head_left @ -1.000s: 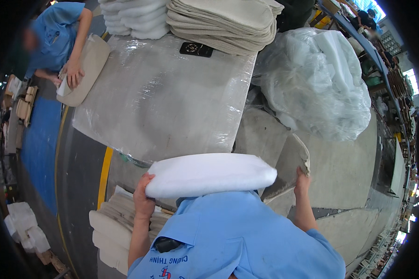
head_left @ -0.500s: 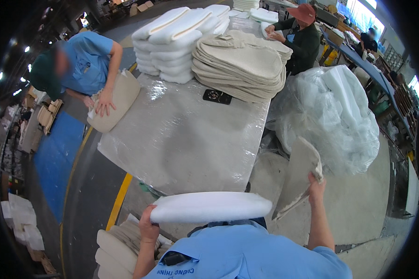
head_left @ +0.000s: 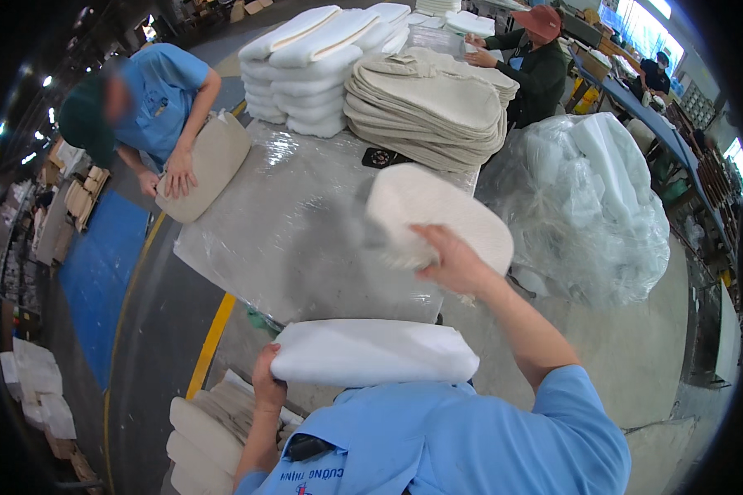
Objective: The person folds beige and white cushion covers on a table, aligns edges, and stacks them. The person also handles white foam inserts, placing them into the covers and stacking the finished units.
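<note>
My left hand (head_left: 270,377) grips the left end of a thick white cushion pad (head_left: 376,351), which lies crosswise against my body at the near table edge. Over the right side of the table, my right hand (head_left: 454,260) is closed on a beige fabric cushion cover (head_left: 470,219). The cover is flat, rounded at its ends and blurred along its left side. It hangs above the plastic-covered table (head_left: 322,239), apart from the white pad. Beyond it lies a tall stack of similar beige covers (head_left: 429,107).
Folded white pads (head_left: 305,78) are piled at the table's far left. A black flat object (head_left: 381,157) lies before the covers. A large clear plastic bag (head_left: 586,210) stands right. Co-workers are at left (head_left: 161,99) and far right (head_left: 532,78). Beige pieces (head_left: 202,437) lie lower left.
My right hand has swung the beige cover from the right side up and left over the table. The white pad has tilted, showing more of its upper face, still in my left hand.
</note>
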Demonstrator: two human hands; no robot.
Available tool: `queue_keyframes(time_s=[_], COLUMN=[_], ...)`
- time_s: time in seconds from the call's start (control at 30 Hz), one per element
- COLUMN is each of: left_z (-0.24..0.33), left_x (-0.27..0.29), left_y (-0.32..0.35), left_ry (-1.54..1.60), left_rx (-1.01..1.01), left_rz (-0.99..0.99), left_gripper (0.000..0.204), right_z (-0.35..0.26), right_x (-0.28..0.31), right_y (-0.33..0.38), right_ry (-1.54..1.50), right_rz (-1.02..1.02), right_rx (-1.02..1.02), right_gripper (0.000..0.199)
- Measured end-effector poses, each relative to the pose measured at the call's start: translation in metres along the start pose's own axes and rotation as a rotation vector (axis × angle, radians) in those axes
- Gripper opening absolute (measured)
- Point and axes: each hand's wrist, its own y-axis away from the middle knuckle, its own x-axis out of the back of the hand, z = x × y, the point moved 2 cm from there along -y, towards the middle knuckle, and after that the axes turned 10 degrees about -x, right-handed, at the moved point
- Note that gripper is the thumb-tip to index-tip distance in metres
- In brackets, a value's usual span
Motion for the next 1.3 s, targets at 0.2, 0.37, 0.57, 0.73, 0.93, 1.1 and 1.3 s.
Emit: queue_keyframes(time_s=[0.2, 0.37, 0.57, 0.73, 0.93, 1.1, 1.3], left_z=[-0.003, -0.003, 0.014, 0.013, 0.008, 0.029, 0.007], left_x=[-0.010, -0.008, 0.000, -0.012, 0.037, 0.022, -0.171], left_y=[0.011, 0.005, -0.027, -0.011, -0.030, -0.141, -0.206], left_ry=[-0.008, -0.082, -0.113, -0.079, -0.254, -0.165, 0.259], left_rx=[-0.015, -0.056, -0.034, -0.049, -0.078, 0.203, 0.576], left_rz=[-0.017, -0.001, -0.080, -0.118, -0.722, -0.670, -0.656], left_gripper=[0.047, 0.052, 0.057, 0.063, 0.066, 0.052, 0.061], right_z=[0.167, 0.165, 0.174, 0.170, 0.157, 0.171, 0.169], right_x=[-0.024, -0.079, -0.072, -0.067, -0.053, -0.028, -0.024], right_y=[0.091, 0.145, 0.122, 0.109, 0.102, 0.060, 0.019], right_ry=[-0.266, -0.892, -0.868, -0.749, -0.377, 0.007, -0.099], right_rz=[-0.148, -0.398, -0.478, -0.438, -0.490, -0.357, -0.211], right_rx=[-0.755, -1.019, -0.961, -0.984, -1.017, -0.813, -0.506], right_gripper=[0.062, 0.074, 0.076, 0.072, 0.068, 0.062, 0.054])
